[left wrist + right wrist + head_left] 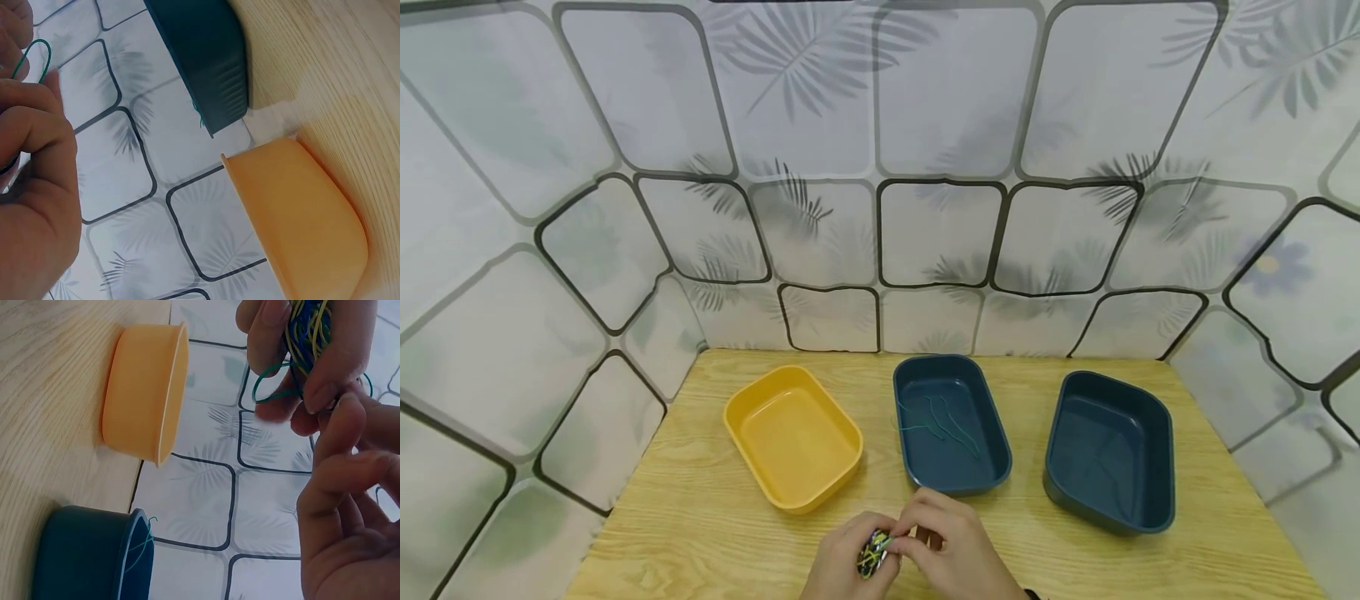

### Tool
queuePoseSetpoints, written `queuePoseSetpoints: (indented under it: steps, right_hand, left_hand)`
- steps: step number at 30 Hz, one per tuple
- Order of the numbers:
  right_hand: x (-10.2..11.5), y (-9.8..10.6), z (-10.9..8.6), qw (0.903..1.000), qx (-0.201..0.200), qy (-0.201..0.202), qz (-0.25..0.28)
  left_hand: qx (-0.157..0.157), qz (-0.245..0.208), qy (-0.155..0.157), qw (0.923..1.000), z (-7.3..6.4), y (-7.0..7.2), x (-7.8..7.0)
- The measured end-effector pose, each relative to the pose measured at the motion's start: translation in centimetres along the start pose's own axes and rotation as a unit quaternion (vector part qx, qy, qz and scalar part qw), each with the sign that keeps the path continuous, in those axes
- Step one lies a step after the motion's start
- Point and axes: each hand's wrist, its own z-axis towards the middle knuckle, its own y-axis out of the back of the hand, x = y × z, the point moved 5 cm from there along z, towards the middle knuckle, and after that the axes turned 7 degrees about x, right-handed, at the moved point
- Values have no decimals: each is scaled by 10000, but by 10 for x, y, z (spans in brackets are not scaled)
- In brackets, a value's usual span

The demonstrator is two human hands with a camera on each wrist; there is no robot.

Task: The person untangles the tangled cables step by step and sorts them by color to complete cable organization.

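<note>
A tangled bundle of thin blue, yellow and green strings (872, 556) is gripped in my left hand (841, 565), near the front of the table. My right hand (953, 537) is right beside it, its thumb and forefinger pinching at the bundle's edge. In the right wrist view, a green strand (269, 398) loops out of the bundle by the fingers. A green loop (45, 42) also stands up between the two hands in the left wrist view. What exactly the right fingertips pinch is partly hidden, but it looks like a green strand.
Beyond the hands stands a dark blue bin (910, 467) with several loose green strands (955, 427) in it, one hanging over its rim. A yellow bin (797, 433) is to its left, and another dark blue bin (1161, 475) to its right. Patterned cloth (940, 242) walls the table.
</note>
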Motion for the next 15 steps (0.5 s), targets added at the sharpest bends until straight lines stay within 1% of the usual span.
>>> queuePoseSetpoints:
  steps: [2,4,6,7,9,10,12,15]
  right_hand:
    - [-2,1,-1,9997,136,-3,184]
    - [-2,3,-1,9992,253,7,322]
    - [-1,5,-1,9990,314,97,317]
    - [0,6,0,9990,301,184,263]
    - [2,9,-1,9993,229,203,216]
    - [3,10,-1,9994,157,249,184]
    - [3,14,-2,9994,-57,263,226]
    - [2,20,-2,9975,-439,289,467]
  left_hand:
    - [95,-82,-39,9999,0,0,-1]
    - [244,-252,74,9994,-1,0,-1]
    - [420,-477,203,9978,-2,-1,-2]
    - [495,-571,225,9969,-2,-1,-2]
    - [600,-742,293,9950,-2,-1,-3]
    - [594,-758,239,9951,-2,-1,-3]
    - [397,-618,84,9973,-2,0,-4]
    - [-168,-420,-198,9988,-2,4,-4]
